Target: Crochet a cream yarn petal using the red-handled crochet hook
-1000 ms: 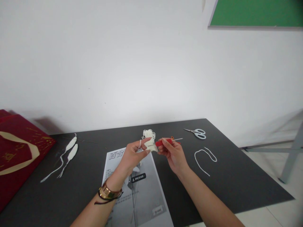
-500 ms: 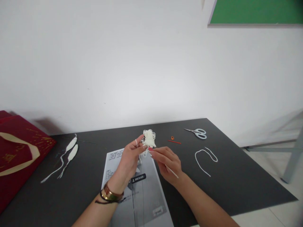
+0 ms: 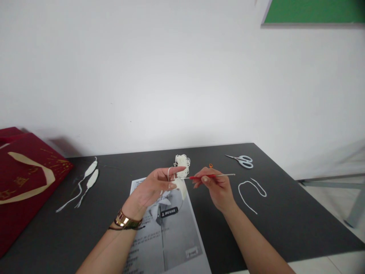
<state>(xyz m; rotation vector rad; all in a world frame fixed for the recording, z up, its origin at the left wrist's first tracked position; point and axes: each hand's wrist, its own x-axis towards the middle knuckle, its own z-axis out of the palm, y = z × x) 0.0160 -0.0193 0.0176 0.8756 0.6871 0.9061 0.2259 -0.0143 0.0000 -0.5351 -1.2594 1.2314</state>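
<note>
Hook (image 3: pixel 209 176) in right hand's (image 3: pixel 218 186) grip

Table (image 3: pixel 285 228): dark grey, plain. On it: yarn (image 3: pixel 181 163) cream; hook (image 3: pixel 209 176) red-handled with silver shaft; sheet (image 3: pixel 171 232) grey with black-and-white print; scissors (image 3: pixel 242 160) pale blue; cord (image 3: pixel 251 190) white; bag (image 3: pixel 25 179) dark red with gold pattern. Wristband (image 3: pixel 125 220) gold.

At the centre of the frame the left hand (image 3: pixel 154 186) pinches a small white crochet piece (image 3: pixel 181 179) with yarn looped over its forefinger. The right hand (image 3: pixel 218 186) grips a red-handled crochet hook (image 3: pixel 209 176), tip at the piece. Scissors (image 3: pixel 242 160) lie at right on the dark table (image 3: pixel 285 220).
</note>
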